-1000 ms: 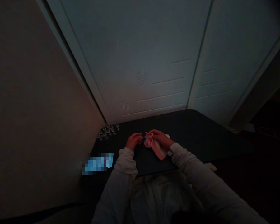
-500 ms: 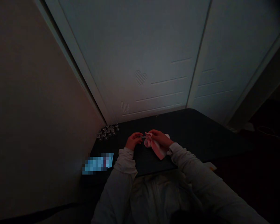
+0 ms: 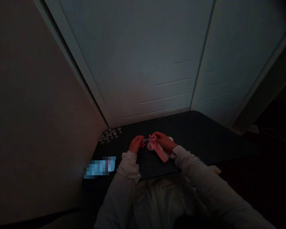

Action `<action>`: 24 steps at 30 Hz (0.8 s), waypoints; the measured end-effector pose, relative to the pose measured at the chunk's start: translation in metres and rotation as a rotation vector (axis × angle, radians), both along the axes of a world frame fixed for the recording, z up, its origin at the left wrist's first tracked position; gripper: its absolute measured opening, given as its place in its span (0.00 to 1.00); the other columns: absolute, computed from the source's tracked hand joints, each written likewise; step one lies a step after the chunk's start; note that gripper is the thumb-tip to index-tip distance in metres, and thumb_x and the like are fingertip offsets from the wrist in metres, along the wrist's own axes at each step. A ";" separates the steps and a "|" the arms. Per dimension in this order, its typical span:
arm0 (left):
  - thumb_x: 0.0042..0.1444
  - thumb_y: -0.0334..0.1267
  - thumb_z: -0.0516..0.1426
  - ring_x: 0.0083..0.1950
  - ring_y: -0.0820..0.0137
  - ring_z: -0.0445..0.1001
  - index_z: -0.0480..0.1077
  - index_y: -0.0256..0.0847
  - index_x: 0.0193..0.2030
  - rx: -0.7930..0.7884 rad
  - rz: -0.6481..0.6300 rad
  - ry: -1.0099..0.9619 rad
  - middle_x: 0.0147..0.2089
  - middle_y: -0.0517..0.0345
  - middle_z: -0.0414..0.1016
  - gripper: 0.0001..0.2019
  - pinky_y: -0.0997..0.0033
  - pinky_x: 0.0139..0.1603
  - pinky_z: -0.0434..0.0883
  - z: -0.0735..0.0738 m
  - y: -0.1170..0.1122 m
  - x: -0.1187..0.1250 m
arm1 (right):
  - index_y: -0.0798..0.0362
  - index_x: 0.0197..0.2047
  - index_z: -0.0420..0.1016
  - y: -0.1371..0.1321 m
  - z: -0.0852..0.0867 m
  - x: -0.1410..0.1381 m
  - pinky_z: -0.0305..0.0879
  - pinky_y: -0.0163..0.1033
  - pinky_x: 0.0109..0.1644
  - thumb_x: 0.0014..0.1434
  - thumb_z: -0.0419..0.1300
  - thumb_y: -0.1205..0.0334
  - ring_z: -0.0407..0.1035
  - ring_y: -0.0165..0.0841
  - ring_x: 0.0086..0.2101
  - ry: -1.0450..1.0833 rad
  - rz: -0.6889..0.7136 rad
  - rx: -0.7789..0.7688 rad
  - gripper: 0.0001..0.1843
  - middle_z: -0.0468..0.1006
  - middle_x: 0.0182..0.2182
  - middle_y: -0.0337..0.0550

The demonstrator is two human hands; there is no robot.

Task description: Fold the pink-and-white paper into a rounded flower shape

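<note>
In the dim head view, my left hand (image 3: 136, 144) pinches one end of a small clear stemmed piece (image 3: 146, 140), which looks like glass. Its other end disappears into a pink cloth (image 3: 160, 151). My right hand (image 3: 164, 141) is closed round the bunched top of that cloth, and the rest hangs down toward me over the dark table (image 3: 195, 136). Both hands are close together above the tabletop. At the table's back left corner stands a cluster of several small shiny clear pieces (image 3: 109, 135); their exact kind is too dark to make out.
A lit, blurred-out screen or sheet (image 3: 100, 167) lies at the table's left front. White door panels (image 3: 143, 57) with carved hearts rise behind the table, and a wall (image 3: 38, 127) closes the left side. A pale item with a yellow spot (image 3: 214, 170) is beyond my right sleeve.
My left fingers have shifted slightly on the clear piece, and a bit more of its stem shows between the hands. The cloth has turned a little in my right hand.
</note>
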State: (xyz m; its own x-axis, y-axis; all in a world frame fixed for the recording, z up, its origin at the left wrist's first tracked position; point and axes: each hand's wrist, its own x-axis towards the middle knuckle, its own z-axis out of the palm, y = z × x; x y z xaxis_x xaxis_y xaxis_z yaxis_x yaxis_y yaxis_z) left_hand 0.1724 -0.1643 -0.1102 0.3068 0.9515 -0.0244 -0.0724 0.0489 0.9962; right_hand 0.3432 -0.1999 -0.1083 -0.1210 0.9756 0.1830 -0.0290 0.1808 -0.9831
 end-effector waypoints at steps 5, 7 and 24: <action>0.45 0.54 0.50 0.16 0.78 0.62 0.64 0.34 0.33 0.005 -0.030 0.081 0.19 0.60 0.66 0.21 0.78 0.15 0.58 -0.001 0.000 0.000 | 0.55 0.32 0.66 0.000 0.001 0.001 0.57 0.34 0.37 0.44 0.56 0.61 0.63 0.27 0.31 -0.003 0.003 0.019 0.10 0.69 0.29 0.36; 0.44 0.52 0.52 0.16 0.78 0.62 0.64 0.35 0.33 0.028 -0.042 0.098 0.19 0.61 0.66 0.20 0.78 0.15 0.58 -0.001 0.000 0.000 | 0.55 0.32 0.66 0.000 0.001 0.001 0.57 0.34 0.38 0.44 0.56 0.61 0.63 0.28 0.31 -0.028 0.004 0.033 0.10 0.69 0.29 0.37; 0.43 0.46 0.54 0.18 0.78 0.64 0.65 0.35 0.33 0.028 -0.051 0.077 0.20 0.61 0.66 0.15 0.77 0.18 0.60 -0.002 0.001 -0.002 | 0.55 0.33 0.67 0.002 -0.002 0.002 0.58 0.35 0.37 0.45 0.56 0.58 0.63 0.28 0.32 -0.107 -0.016 0.056 0.12 0.69 0.30 0.38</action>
State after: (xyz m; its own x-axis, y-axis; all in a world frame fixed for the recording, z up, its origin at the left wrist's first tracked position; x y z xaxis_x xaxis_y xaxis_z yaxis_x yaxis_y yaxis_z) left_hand 0.1702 -0.1629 -0.1126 0.3534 0.9352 -0.0240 0.0068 0.0231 0.9997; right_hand 0.3457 -0.1980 -0.1107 -0.1272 0.9661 0.2246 0.0788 0.2356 -0.9687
